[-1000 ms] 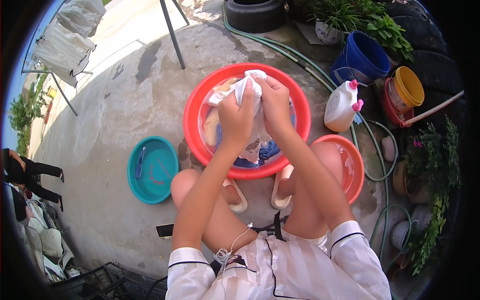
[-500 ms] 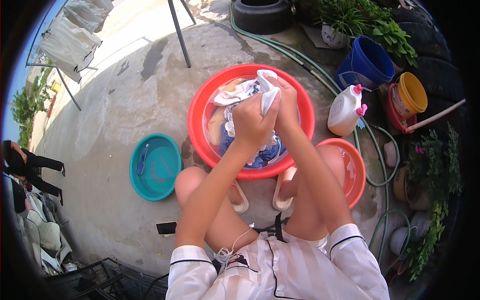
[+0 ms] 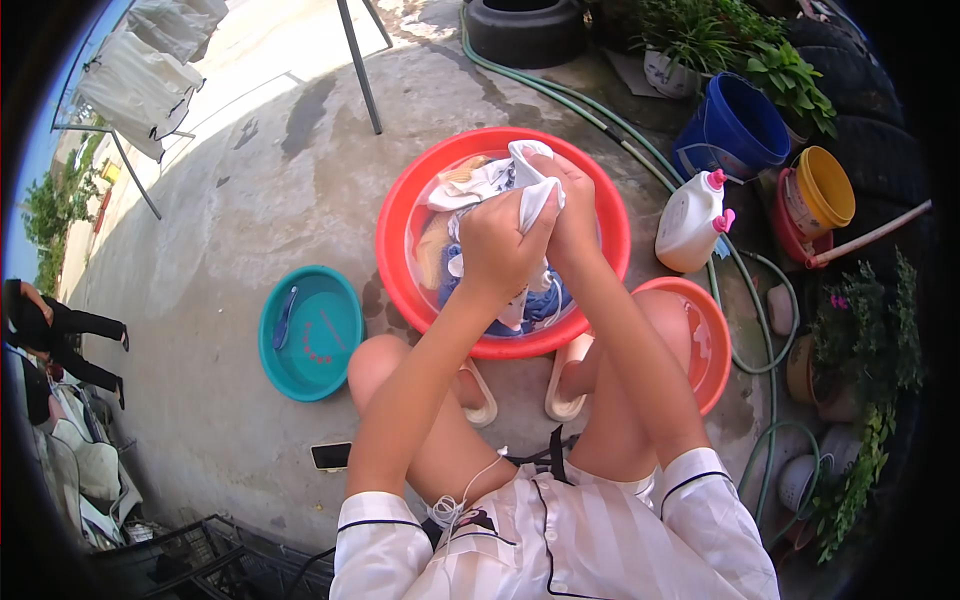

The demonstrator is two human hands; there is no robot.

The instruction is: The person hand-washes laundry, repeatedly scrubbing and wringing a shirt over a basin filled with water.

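My left hand (image 3: 503,238) and my right hand (image 3: 571,205) are close together above a large red basin (image 3: 394,262). Both are closed around a white cloth (image 3: 533,180), which sticks up between them and partly hangs below toward the basin. What the fingers cover of it is hidden. Under my hands lie a blue garment (image 3: 545,303) and a white garment with dark print (image 3: 478,186), in what looks like water. A tan piece (image 3: 432,250) shows along the basin's left side; I cannot make out its kind.
Left is a teal basin (image 3: 340,375) holding a blue brush (image 3: 286,318); a phone (image 3: 331,456) lies nearby. At right stand a white jug (image 3: 683,228), an orange-red basin (image 3: 716,372), a blue bucket (image 3: 740,130) and a green hose (image 3: 772,400). A person (image 3: 70,325) is far left.
The cloth's hanging part has shifted over the blue garment, and less white trim shows in the basin. Both hands keep their grip and have barely moved.
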